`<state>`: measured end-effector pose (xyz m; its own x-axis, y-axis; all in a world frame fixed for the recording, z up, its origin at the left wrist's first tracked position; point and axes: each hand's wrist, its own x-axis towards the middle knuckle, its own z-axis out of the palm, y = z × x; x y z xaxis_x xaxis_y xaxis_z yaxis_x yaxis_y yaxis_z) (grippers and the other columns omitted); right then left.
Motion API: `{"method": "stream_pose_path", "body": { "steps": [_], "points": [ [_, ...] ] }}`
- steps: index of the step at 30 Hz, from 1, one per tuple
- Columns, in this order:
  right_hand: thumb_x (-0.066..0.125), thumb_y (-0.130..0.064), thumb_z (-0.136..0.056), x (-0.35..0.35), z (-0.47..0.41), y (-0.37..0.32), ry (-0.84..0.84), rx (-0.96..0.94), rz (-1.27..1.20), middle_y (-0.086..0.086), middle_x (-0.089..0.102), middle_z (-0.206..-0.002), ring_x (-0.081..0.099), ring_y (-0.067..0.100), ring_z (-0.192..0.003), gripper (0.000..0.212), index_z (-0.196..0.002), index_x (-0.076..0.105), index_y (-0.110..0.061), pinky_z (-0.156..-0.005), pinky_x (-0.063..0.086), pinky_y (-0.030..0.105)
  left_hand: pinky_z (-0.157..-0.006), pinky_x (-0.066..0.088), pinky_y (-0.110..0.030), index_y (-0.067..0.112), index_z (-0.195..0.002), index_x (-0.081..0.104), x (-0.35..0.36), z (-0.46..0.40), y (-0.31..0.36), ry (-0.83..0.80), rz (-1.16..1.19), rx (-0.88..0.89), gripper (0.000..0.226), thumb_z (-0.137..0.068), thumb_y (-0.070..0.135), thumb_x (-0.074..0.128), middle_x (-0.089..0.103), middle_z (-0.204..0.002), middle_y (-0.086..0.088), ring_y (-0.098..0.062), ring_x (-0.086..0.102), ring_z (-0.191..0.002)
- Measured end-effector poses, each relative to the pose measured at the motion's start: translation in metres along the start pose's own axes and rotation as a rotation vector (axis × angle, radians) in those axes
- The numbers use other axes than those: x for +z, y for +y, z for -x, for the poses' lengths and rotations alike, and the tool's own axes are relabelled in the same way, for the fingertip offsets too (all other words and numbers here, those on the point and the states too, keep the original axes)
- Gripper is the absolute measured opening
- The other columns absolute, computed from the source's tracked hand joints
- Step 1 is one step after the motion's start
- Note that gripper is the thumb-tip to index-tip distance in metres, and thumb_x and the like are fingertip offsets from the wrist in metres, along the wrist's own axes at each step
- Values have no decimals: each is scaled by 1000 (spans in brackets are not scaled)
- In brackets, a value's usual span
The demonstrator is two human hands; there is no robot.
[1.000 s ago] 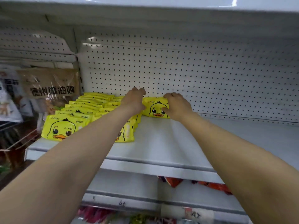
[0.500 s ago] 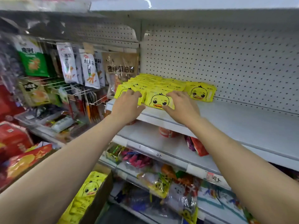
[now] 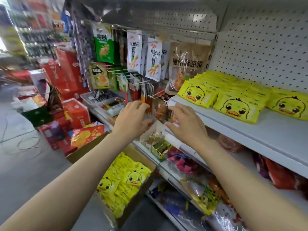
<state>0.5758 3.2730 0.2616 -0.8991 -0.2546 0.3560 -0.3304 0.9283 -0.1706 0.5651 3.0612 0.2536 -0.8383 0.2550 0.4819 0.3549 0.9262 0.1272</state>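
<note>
- Off the left end of the white shelf (image 3: 275, 130), in the head view, both bare forearms reach forward and up, and the two hands hang in the air at about its edge height.
- Left hand (image 3: 131, 119): back towards the camera, fingers (image 3: 141, 104) loosely curled, thumb pointing towards the shelf. Nothing plainly sits in its grasp.
- Right hand (image 3: 185, 125): just in front of the shelf's left corner, palm turned left, fingers (image 3: 173, 108) spread wide and relaxed.
- Reddish-brown snack packet (image 3: 164, 112): between the two hands, right at the shelf's left corner. It is glossy and crinkled. I cannot tell whether any fingertip touches it.
- On the shelf, flat yellow duck packets (image 3: 236, 107) lie in overlapping rows, with smooth bare white surface to their right and a white pegboard (image 3: 266, 47) behind them.
- Left of the shelf, printed foil bags (image 3: 135, 52) hang in rows on thin wire hooks.
- Below the shelf's left end, an open cardboard box (image 3: 143, 184) stands on the floor, packed with more duck packets (image 3: 126, 179) on edge.
- Under the shelf, lower shelves carry mixed, shiny snack bags.
- Far left of the shelf, red cartons (image 3: 66, 75) are stacked on a grey floor (image 3: 25, 164). That side is blurred.
</note>
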Motion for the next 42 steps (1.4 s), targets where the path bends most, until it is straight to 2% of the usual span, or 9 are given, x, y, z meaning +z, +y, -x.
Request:
{"method": "stream_pose_path", "body": {
  "steps": [4,9,15,20,24,29,33,37,42],
  "points": [
    [56,-48,-93,46,-49,-28,-37,-16,-19,-2,35,-153,27,18,-142,57,-144,40,-28,-111,29,34,-92,47,-46,17,-130,52,30,-15,-67,-29,-28,3,50,-84,31,67,52,-127,-6,-30,49,-117],
    [57,-47,-93,118,-117,-54,-108,39,-31,0,35,-153,28,21,-142,58,-145,39,-28,-110,33,37,-90,47,-48,14,-125,54,77,-50,-152,-83,0,33,46,-84,33,67,52,-127,-8,-32,49,-114],
    [58,-47,-93,202,-179,-79,-238,123,-46,1,35,-153,29,23,-142,60,-145,38,-27,-111,35,40,-90,47,-49,15,-126,54,136,-74,-236,-247,60,38,49,-83,35,70,55,-125,-10,-35,49,-116],
    [62,-40,-91,271,-197,-84,-377,163,-96,2,40,-147,38,28,-134,57,-143,41,-25,-106,39,39,-83,50,-45,16,-124,56,198,-64,-289,-402,114,-53,48,-81,33,71,55,-127,-10,-35,51,-114],
    [64,-42,-90,333,-195,-76,-492,200,-142,1,44,-143,47,26,-128,57,-140,44,-24,-96,47,39,-88,48,-48,17,-124,54,248,-36,-319,-552,130,-124,47,-85,40,67,55,-123,-10,-34,50,-115],
    [67,-37,-90,420,-179,-76,-778,255,-261,10,45,-142,46,30,-129,61,-143,43,-18,-101,40,36,-97,43,-46,21,-130,51,305,18,-350,-750,162,-316,53,-86,46,66,52,-131,-9,-33,46,-122],
    [68,-31,-90,486,-165,-87,-920,293,-339,18,44,-144,41,32,-134,63,-143,43,-9,-104,33,32,-98,43,-47,20,-132,51,344,51,-377,-862,184,-446,57,-84,48,67,53,-129,-12,-35,46,-123],
    [70,-32,-88,532,-169,-98,-838,302,-370,12,45,-144,45,32,-130,63,-142,43,-12,-104,40,43,-97,45,-50,21,-133,50,382,72,-400,-906,235,-517,63,-81,53,67,54,-129,-14,-36,48,-122],
    [73,-24,-86,572,-193,-114,-677,276,-406,18,38,-150,31,33,-141,76,-147,33,-2,-115,21,35,-107,38,-47,25,-137,50,426,87,-422,-889,342,-585,70,-77,53,71,48,-143,-13,-35,40,-132]
  ]
}}
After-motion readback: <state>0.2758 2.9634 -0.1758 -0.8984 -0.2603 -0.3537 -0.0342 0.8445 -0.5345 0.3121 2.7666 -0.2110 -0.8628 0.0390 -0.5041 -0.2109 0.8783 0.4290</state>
